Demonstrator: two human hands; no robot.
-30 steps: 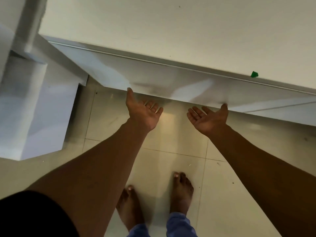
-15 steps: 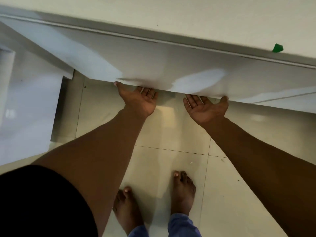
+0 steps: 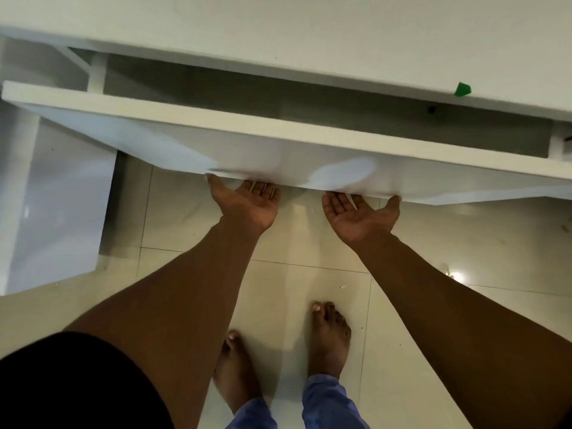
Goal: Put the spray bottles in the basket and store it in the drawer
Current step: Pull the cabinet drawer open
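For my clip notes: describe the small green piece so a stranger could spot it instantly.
Start at the white tabletop filling the upper frame, above the open drawer. Follow the tabletop's near edge rightward: the green piece sits on that edge. It is the only coloured spot on the white furniture.

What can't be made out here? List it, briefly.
- Inside the drawer: head view, mostly hidden by the tabletop; no basket or bottles show.
- Fingertips of left hand and right hand: tucked under the drawer front.
- Drawer's right end: cut by the frame edge.
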